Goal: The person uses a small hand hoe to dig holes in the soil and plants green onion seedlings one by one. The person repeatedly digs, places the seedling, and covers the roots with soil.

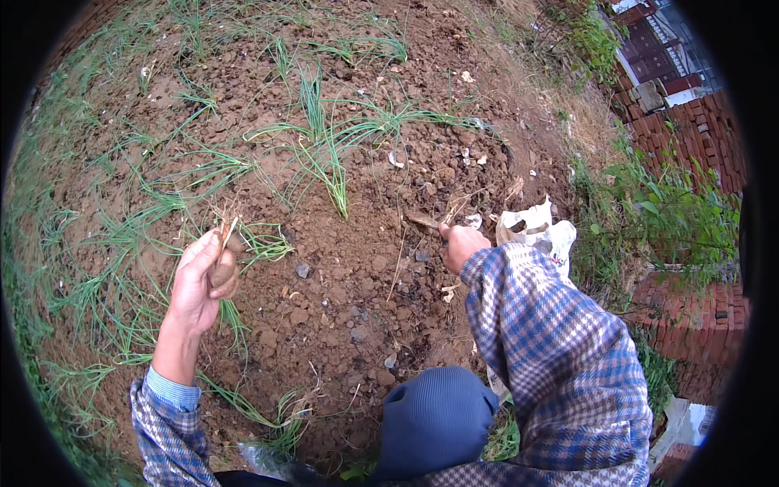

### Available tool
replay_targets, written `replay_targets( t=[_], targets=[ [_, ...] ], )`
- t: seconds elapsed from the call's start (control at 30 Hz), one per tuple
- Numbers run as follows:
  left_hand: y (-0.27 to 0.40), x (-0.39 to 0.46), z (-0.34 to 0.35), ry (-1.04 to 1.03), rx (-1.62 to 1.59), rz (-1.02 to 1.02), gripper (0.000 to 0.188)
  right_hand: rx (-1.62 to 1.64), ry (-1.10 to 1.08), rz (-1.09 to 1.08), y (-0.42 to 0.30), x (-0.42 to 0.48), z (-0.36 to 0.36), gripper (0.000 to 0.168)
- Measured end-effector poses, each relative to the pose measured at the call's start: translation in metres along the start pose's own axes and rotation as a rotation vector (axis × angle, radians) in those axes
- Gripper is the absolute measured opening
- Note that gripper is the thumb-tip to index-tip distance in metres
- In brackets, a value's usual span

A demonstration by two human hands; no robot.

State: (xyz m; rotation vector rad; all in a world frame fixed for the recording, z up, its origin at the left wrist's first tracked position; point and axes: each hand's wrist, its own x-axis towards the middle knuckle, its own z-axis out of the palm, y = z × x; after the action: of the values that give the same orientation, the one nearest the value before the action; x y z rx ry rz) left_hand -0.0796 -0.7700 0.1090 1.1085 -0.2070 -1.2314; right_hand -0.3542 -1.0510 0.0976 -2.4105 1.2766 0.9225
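Observation:
My left hand [198,274] is raised over the left part of the bed, its fingers pinched around a young onion-like plant whose pale roots [227,214] stick up above the fingertips. Green leaves show beside and below that hand; which of them belong to the held plant I cannot tell. My right hand [464,246] is low over the soil [341,280], gripping what looks like a small hand tool [421,220] with a soil-brown end pointing left. Most of the tool is hidden by the hand. Ahead, between the hands, an onion-like clump [336,189] stands in the soil.
A crumpled white plastic bag [551,234] lies just beyond my right forearm. Loose green plants [286,420] lie near my blue-clad knee [435,420]. Rows of similar plants [134,243] cover the left side. Weeds [651,207] and stacked red bricks [688,316] border the right.

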Motion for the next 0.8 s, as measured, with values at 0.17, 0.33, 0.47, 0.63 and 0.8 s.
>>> replay_targets(
  t=[0.17,0.33,0.47,0.63,0.8],
  targets=[
    [0.011,0.000,0.035,-0.039,-0.029,0.014,0.029,0.147,0.234,0.054,0.005,-0.003,0.061,0.050],
    [0.015,-0.012,0.072,-0.097,0.014,0.013,0.029,0.434,0.450,-0.005,0.038,-0.012,0.137,0.055],
    [0.021,-0.041,0.076,-0.060,0.142,0.016,0.031,0.565,0.423,-0.062,0.035,-0.005,0.144,0.056],
    [0.022,-0.043,0.071,-0.015,0.119,0.028,0.031,0.207,0.079,-0.154,0.079,0.020,0.034,0.049],
    [0.021,-0.050,0.070,-0.019,0.163,0.006,0.032,-0.037,-0.069,-0.273,0.044,0.028,-0.043,0.042]
  ],
)
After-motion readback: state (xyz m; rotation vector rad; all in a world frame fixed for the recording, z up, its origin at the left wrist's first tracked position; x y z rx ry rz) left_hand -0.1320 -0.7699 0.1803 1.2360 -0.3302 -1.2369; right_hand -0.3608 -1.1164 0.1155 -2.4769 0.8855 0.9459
